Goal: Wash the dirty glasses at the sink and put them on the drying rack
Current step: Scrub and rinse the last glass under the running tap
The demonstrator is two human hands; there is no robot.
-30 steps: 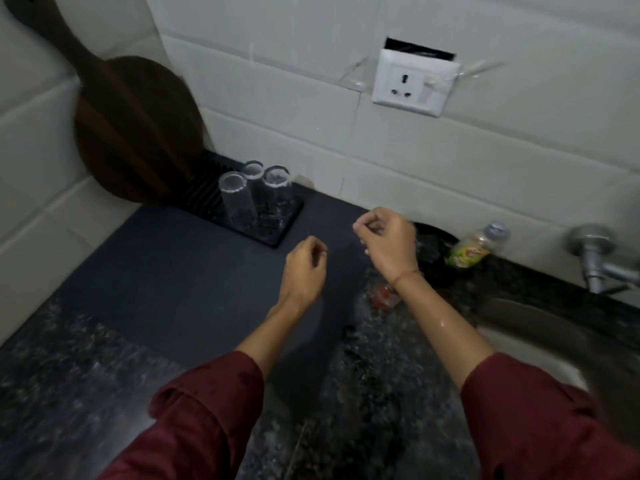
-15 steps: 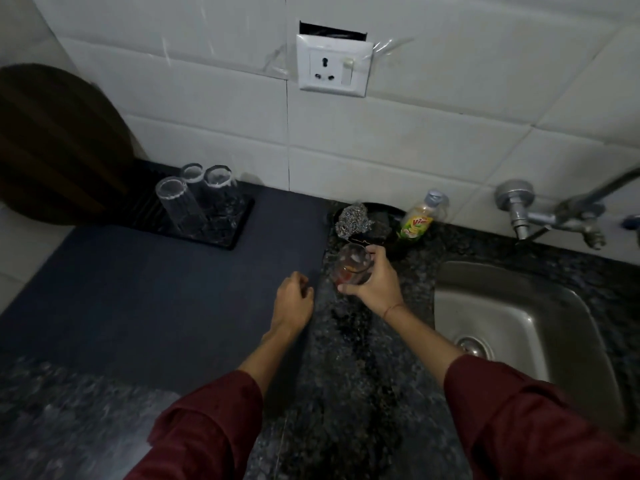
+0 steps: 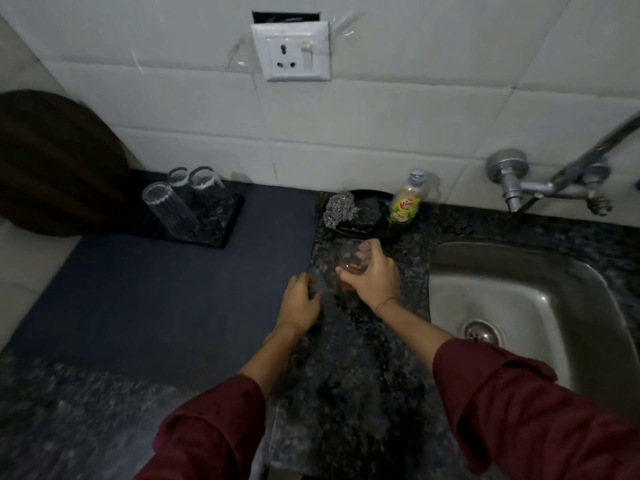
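Observation:
My right hand [image 3: 375, 277] grips a dirty glass [image 3: 353, 258] with a reddish residue, standing on the dark granite counter just left of the steel sink [image 3: 519, 306]. My left hand [image 3: 299, 301] rests on the counter beside it with fingers curled, holding nothing. At the back left, three clean ribbed glasses [image 3: 173, 206] stand upside down on the black drying rack [image 3: 228, 216]. A steel scrubber [image 3: 341, 207] lies in a black dish by the wall, next to a bottle of dish soap [image 3: 405, 200].
A tap [image 3: 516, 188] sticks out of the tiled wall above the sink's back edge. A dark blue mat [image 3: 166, 299] covers the counter left of my hands. A round wooden board [image 3: 52, 161] leans in the left corner. A wall socket [image 3: 291, 51] sits overhead.
My right hand has come down from mid-air and taken hold of the dirty glass on the counter. My left hand has dropped onto the counter. My view has swung right toward the sink.

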